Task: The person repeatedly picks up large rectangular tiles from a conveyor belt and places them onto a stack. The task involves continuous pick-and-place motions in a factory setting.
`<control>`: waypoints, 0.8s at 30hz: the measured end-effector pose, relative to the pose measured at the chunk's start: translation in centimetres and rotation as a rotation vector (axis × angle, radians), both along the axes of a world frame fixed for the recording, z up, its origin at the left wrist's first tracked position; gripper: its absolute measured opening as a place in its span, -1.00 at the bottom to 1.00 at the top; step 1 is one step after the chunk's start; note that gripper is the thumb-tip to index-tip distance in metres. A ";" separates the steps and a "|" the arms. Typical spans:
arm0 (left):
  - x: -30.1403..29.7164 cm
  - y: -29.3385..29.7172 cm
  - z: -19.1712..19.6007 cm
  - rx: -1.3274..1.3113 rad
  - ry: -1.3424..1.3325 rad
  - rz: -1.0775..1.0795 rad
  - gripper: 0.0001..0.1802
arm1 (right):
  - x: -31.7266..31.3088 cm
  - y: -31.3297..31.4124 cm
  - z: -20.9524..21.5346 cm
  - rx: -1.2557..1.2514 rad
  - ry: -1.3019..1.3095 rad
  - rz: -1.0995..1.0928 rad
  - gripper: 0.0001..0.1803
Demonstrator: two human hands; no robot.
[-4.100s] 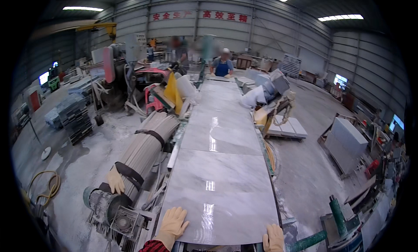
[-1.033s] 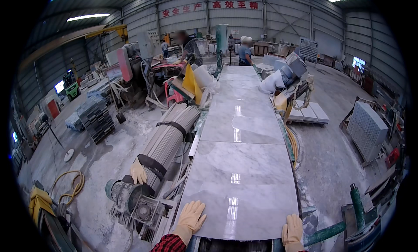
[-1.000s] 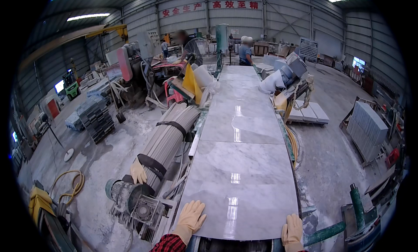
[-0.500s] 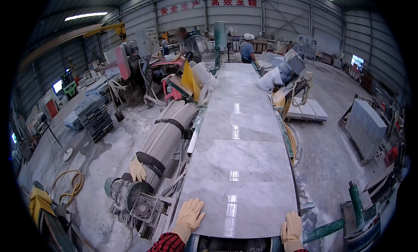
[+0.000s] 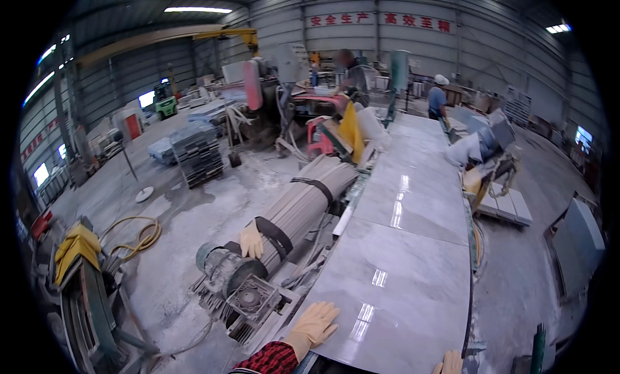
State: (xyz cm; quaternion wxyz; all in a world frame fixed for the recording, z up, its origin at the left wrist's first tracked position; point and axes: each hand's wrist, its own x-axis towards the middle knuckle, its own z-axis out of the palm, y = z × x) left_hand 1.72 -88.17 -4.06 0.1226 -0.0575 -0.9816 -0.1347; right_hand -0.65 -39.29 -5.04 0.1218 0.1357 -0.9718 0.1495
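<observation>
A glossy white-grey marble slab (image 5: 403,283) lies flat on a long conveyor in front of me. Beyond a thin seam, another such slab (image 5: 420,174) continues the row. My left hand (image 5: 313,329), in a cream rubber glove under a red-and-black checked sleeve, rests flat near the slab's near left corner, fingers stretched out. Only the gloved fingers of my right hand (image 5: 448,363) show at the lower edge, extended by the slab's near right corner. The rest of that hand is cut off by the picture's edge.
A dusty motor (image 5: 226,270) and a strapped bundle of long strips (image 5: 303,206) lie left of the conveyor, with a loose glove (image 5: 251,240) on top. A coiled yellow hose (image 5: 139,238) is on the floor. Two people (image 5: 355,73) (image 5: 438,97) stand farther back.
My view has turned left, so the scene sits farther right and tilts. My right hand has slipped mostly out of the picture; my left stays on the slab.
</observation>
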 end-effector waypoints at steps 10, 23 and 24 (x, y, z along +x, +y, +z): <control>1.0 0.2 2.8 0.079 -0.068 -0.024 -0.48 | 0.9 -1.2 2.0 0.005 0.019 0.053 -0.46; 1.9 0.0 1.3 0.130 0.001 -0.004 -0.46 | 1.2 0.1 0.1 0.014 -0.028 0.066 -0.42; 1.9 0.0 1.0 0.129 0.005 0.001 -0.45 | 1.3 0.1 0.3 0.021 -0.033 0.069 -0.42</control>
